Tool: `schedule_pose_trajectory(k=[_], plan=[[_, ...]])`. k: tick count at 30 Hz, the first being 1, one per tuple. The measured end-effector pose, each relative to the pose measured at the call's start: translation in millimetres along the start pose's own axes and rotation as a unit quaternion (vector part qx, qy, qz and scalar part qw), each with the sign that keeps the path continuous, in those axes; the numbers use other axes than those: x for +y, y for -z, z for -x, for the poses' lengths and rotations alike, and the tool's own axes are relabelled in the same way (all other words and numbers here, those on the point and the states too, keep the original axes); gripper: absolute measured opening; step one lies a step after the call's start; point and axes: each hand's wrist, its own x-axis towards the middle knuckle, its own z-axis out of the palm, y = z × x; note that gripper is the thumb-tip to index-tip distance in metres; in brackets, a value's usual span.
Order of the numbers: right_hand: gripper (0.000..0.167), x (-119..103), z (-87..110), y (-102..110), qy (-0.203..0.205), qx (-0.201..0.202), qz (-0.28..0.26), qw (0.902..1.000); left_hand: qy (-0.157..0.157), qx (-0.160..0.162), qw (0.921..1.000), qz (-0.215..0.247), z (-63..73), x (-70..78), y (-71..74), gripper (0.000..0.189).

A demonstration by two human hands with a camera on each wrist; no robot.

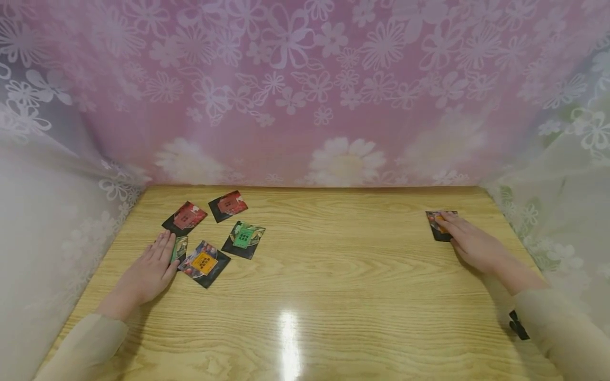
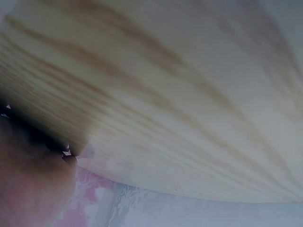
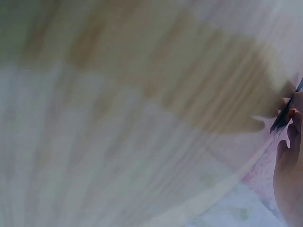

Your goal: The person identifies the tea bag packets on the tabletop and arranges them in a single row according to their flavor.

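Note:
At the table's left side, my left hand [image 1: 147, 270] lies with straight fingers over a green-labelled packet [image 1: 180, 248], covering most of it. Touching or close to it are an orange-labelled packet [image 1: 205, 264] and a red-labelled packet [image 1: 185, 218]. Another red-labelled packet [image 1: 229, 206] and a second green-labelled packet [image 1: 243, 239] lie just to the right. Far over on the right, my right hand [image 1: 476, 246] pinches a black packet with an orange label [image 1: 440, 233]. The right wrist view shows this packet's dark edge [image 3: 282, 118] between thumb and fingers, with the hand's shadow on the wood.
The wood-grain table [image 1: 343, 296] stretches between the two hands. A pink flowered curtain [image 1: 286, 95] hangs along its back edge, and pale sheer curtains [image 1: 43, 238] close off both sides. A small black object [image 1: 518, 325] shows beside the right sleeve.

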Motion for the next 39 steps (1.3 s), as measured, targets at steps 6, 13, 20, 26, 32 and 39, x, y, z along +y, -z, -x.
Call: schedule_pose_trajectory(k=[6, 13, 20, 26, 32, 39], plan=[[0.056, 4, 3.5, 0, 0.003, 0.001, -0.002, 1.0, 0.0, 0.004, 1.0, -0.001, 1.2, -0.8, 0.8, 0.072], [0.057, 7, 4.8, 1, 0.007, -0.008, 0.004, 0.9999, 0.001, 0.001, 1.0, 0.005, 1.6, 2.5, 3.1, 0.072], [0.062, 3, 4.4, 4, 0.006, 0.017, 0.008, 0.9998, 0.001, 0.002, 1.0, 0.009, 0.7, 1.6, 2.2, 0.072], [0.065, -24, -10.9, 18, 0.003, 0.007, -0.003, 1.0, 0.003, -0.002, 1.0, 0.005, 0.5, 0.2, 1.7, 0.072], [0.067, -62, -36.2, 24, 0.029, 0.004, 0.005, 0.9995, 0.003, -0.003, 1.0, 0.001, 0.9, 0.5, 1.3, 0.072], [0.069, -107, -68.5, 20, 0.064, 0.032, -0.019, 0.9972, 0.006, -0.006, 1.0, 0.0, 0.7, -0.2, -0.5, 0.072]])
